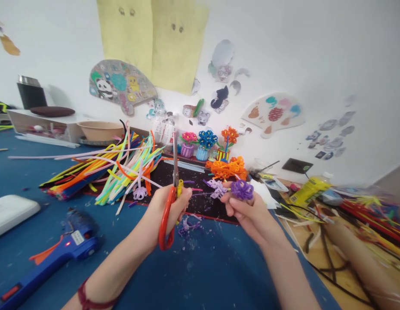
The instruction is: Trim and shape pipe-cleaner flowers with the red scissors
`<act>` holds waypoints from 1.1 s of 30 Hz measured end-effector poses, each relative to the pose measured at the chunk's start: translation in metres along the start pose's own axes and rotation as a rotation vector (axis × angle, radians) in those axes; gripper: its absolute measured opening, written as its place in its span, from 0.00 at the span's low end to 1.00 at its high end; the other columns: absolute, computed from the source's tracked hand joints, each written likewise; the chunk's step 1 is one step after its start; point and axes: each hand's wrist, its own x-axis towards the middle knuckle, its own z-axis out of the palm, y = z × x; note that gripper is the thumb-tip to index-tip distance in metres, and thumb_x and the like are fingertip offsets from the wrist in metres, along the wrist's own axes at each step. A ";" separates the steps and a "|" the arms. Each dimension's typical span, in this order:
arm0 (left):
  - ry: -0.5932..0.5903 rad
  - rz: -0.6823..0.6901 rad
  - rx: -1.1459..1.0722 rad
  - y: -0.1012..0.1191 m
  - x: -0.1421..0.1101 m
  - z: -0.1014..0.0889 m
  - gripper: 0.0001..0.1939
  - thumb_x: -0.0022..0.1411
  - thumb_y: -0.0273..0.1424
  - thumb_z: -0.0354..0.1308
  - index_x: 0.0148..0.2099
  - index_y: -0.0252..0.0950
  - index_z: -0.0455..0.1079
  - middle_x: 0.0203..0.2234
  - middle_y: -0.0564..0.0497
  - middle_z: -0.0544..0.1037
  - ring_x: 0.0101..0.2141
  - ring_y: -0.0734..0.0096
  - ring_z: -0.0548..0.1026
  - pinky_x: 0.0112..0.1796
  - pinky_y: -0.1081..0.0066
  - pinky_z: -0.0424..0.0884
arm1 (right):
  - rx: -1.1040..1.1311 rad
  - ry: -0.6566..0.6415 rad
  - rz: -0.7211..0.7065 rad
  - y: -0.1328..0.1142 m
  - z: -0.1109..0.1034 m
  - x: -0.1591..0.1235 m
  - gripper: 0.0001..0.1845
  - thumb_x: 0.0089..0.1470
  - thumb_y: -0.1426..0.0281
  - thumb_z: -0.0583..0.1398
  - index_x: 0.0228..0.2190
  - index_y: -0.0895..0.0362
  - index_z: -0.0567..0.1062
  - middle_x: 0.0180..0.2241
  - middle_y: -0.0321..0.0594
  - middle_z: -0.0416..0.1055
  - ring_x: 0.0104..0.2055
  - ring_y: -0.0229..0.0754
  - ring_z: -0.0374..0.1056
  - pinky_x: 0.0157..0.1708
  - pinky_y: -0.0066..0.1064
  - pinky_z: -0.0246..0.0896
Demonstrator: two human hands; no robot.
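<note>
My left hand (169, 211) is closed around the red handles of a pair of scissors (172, 189), whose blades point up and away from me. My right hand (248, 211) pinches a purple pipe-cleaner flower (242, 189) between its fingertips, held just right of the scissors. Both hands hover above the blue table (203, 271), close together. Purple pipe-cleaner scraps (189, 224) lie on the table beneath them.
A heap of coloured pipe cleaners (116, 170) lies at the left. A blue glue gun (54, 258) rests near left. Orange pipe-cleaner flowers (227, 168) and small potted flowers (206, 144) stand by the wall. Another person's arm (364, 254) lies at the right, beside a yellow bottle (308, 189).
</note>
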 end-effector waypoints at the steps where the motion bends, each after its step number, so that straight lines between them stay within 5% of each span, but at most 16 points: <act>1: -0.014 -0.013 -0.014 -0.001 0.000 0.000 0.23 0.60 0.45 0.50 0.19 0.38 0.55 0.11 0.58 0.61 0.15 0.79 0.60 0.21 0.75 0.57 | -0.021 0.011 -0.015 0.000 0.002 0.000 0.15 0.42 0.70 0.70 0.36 0.57 0.78 0.27 0.40 0.77 0.21 0.34 0.67 0.18 0.23 0.58; 9: -0.144 -0.088 -0.230 -0.010 0.001 0.000 0.26 0.56 0.49 0.55 0.17 0.37 0.54 0.09 0.59 0.58 0.12 0.82 0.57 0.17 0.76 0.55 | -0.026 0.065 -0.191 0.011 0.015 -0.001 0.12 0.42 0.65 0.70 0.31 0.55 0.78 0.20 0.36 0.73 0.17 0.34 0.64 0.16 0.26 0.57; 17: -0.202 -0.201 -0.392 -0.014 0.001 0.000 0.25 0.52 0.47 0.60 0.18 0.37 0.54 0.10 0.61 0.55 0.12 0.85 0.54 0.15 0.77 0.50 | -0.138 -0.061 -0.237 0.018 0.012 -0.004 0.11 0.41 0.66 0.71 0.30 0.53 0.80 0.23 0.36 0.74 0.21 0.36 0.68 0.22 0.28 0.63; 26: -0.182 -0.255 -0.494 -0.007 0.001 -0.002 0.26 0.49 0.44 0.63 0.18 0.36 0.51 0.11 0.62 0.55 0.12 0.87 0.54 0.16 0.78 0.46 | -0.122 0.186 -0.376 0.015 0.015 -0.003 0.06 0.42 0.69 0.70 0.26 0.54 0.79 0.20 0.36 0.74 0.19 0.37 0.68 0.18 0.28 0.63; 33: -0.205 -0.334 -0.526 -0.008 0.000 -0.003 0.24 0.49 0.41 0.64 0.20 0.36 0.51 0.12 0.63 0.56 0.12 0.88 0.54 0.15 0.80 0.45 | -0.172 0.177 -0.407 0.019 0.015 -0.003 0.07 0.41 0.72 0.70 0.27 0.55 0.79 0.21 0.35 0.74 0.19 0.36 0.68 0.20 0.28 0.66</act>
